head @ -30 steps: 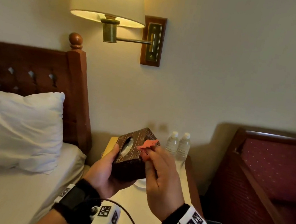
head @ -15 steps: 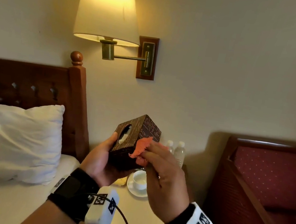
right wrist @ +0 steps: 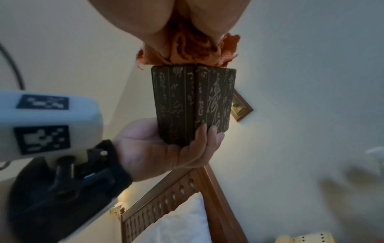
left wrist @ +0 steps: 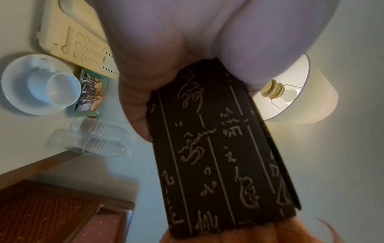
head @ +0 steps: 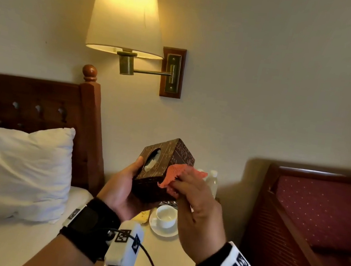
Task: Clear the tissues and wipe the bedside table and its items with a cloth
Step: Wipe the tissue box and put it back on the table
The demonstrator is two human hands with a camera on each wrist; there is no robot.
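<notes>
A dark brown tissue box (head: 166, 168) with gold script is held up in the air above the bedside table (head: 174, 258). My left hand (head: 126, 190) grips it from below and the left, thumb near the oval opening where white tissue shows. My right hand (head: 195, 195) pinches a bunched orange cloth (head: 175, 175) and presses it against the box's right side. In the right wrist view the cloth (right wrist: 193, 49) sits on the box's end (right wrist: 193, 102). The left wrist view shows the box's side (left wrist: 218, 148) close up.
On the table stand a white cup on a saucer (head: 165, 219), two water bottles (left wrist: 97, 139), a cream telephone (left wrist: 79, 37) and a small packet (left wrist: 91, 93). A lit wall lamp (head: 126, 11) hangs above. Bed with pillow (head: 11, 172) lies left, a red chair (head: 316, 222) right.
Both hands have lifted the box higher above the table. The cloth has slid from the box's top edge down onto its right side, with more cloth showing.
</notes>
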